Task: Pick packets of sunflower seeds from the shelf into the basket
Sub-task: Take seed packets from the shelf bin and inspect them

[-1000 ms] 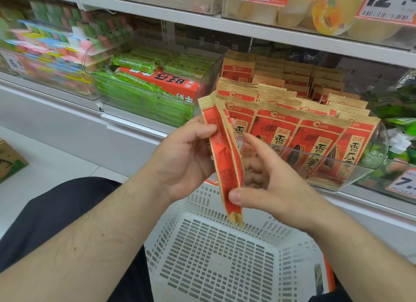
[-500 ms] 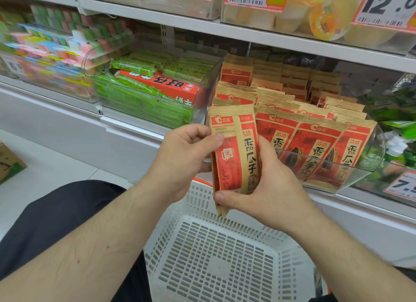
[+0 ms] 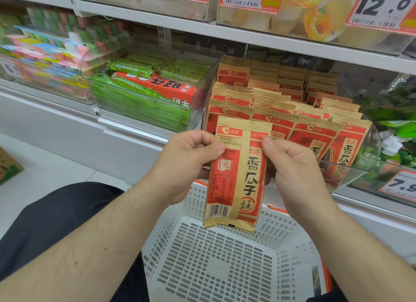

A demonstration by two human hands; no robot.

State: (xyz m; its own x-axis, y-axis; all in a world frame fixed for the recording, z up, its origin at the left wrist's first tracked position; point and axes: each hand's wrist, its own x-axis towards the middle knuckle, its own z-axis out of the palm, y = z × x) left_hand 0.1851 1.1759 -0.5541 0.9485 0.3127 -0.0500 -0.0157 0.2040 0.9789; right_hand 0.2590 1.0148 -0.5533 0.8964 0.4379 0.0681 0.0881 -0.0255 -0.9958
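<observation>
A red-and-tan paper packet of sunflower seeds [image 3: 236, 178] hangs upright between both hands, its printed back facing the camera; the left hand [image 3: 186, 164] pinches its left edge, thumb on the front, fingers curled behind; the right hand [image 3: 295, 169] pinches the right edge likewise; below the fingers sits the white perforated plastic basket [image 3: 216, 268]; beyond the fingers, more matching packets [image 3: 315, 133] stand in a clear plastic shelf bin [image 3: 369, 157].

Both hands, left hand [image 3: 188, 164] and right hand [image 3: 297, 166], pinch one upright seed packet [image 3: 238, 178] above white basket [image 3: 216, 268]; packet bin [image 3: 369, 148] just behind.
</observation>
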